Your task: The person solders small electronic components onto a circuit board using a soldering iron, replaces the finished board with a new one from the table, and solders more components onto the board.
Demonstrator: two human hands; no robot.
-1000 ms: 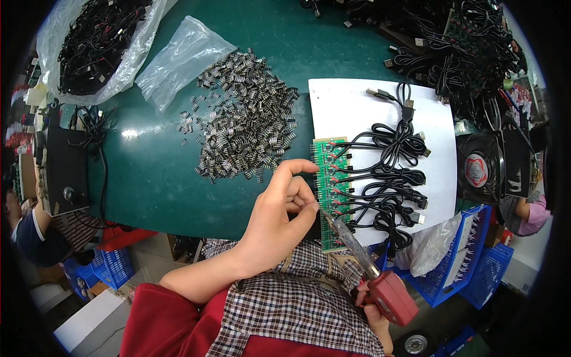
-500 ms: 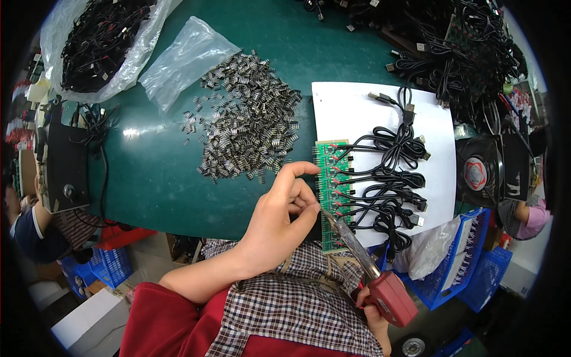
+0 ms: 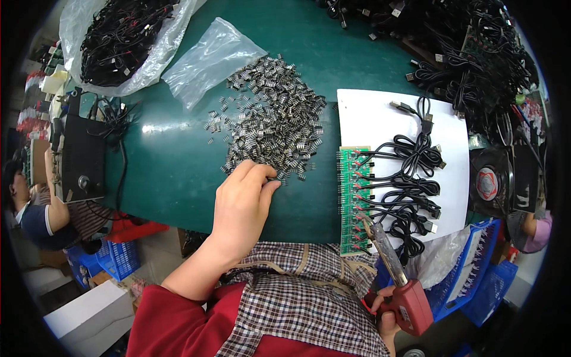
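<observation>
My left hand [image 3: 241, 205] reaches to the near edge of a heap of small black pin headers [image 3: 276, 122], fingers bent and thumb close to the forefinger; whatever they pinch is hidden. In my right hand [image 3: 386, 315] is a red soldering gun [image 3: 410, 306], its tip angled up to the lower part of a green circuit board strip [image 3: 349, 205]. The strip lies along the left side of a white sheet [image 3: 380, 110]. Pins line the strip's left edge, and several coiled black USB cables [image 3: 419, 187] run off its right side.
A clear plastic bag [image 3: 214, 59] lies beyond the heap, next to a larger bag of black cables [image 3: 122, 47]. More cables [image 3: 476, 71] are piled far right, above a round black fan [image 3: 488, 175]. A black box [image 3: 83, 157] stands at left. Another person [image 3: 44, 211] sits there.
My left hand has left the circuit board strip and moved left to the pin header heap. The soldering gun stays by the strip. The whole view has shifted somewhat.
</observation>
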